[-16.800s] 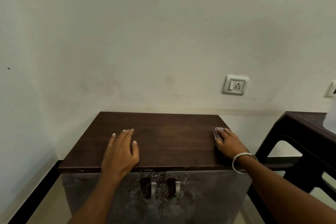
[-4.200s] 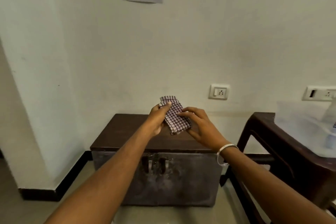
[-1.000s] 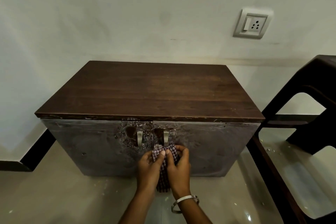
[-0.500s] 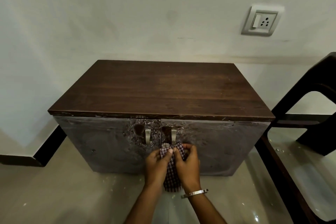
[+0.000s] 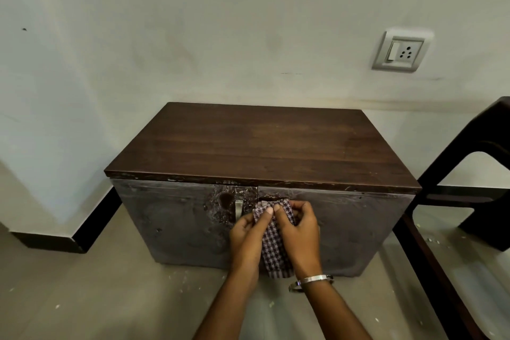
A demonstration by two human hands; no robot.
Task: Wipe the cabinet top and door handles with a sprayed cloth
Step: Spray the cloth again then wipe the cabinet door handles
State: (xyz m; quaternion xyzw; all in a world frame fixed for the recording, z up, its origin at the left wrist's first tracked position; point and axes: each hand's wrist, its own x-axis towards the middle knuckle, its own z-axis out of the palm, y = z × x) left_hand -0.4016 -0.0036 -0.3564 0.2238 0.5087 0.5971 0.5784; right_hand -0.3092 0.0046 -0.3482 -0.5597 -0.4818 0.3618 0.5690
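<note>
The cloth (image 5: pixel 276 240) is pinched by both hands over the right handle, hanging vertically; the bare left handle (image 5: pixel 239 210) lies just beside the left hand (image 5: pixel 247 240), nearer than the right hand (image 5: pixel 299 234).

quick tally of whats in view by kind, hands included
hands: 2, the left hand and right hand, both with a grip on the cloth
checked cloth: 1
cabinet: 1
door handles in view: 1, the other hidden behind the cloth
wall socket: 1
bangle: 1
total: 7

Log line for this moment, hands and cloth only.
phase: handle wipe | left hand: pinches purple-and-white checked cloth | right hand: holds cloth over right door handle | left metal door handle: uncovered
</note>
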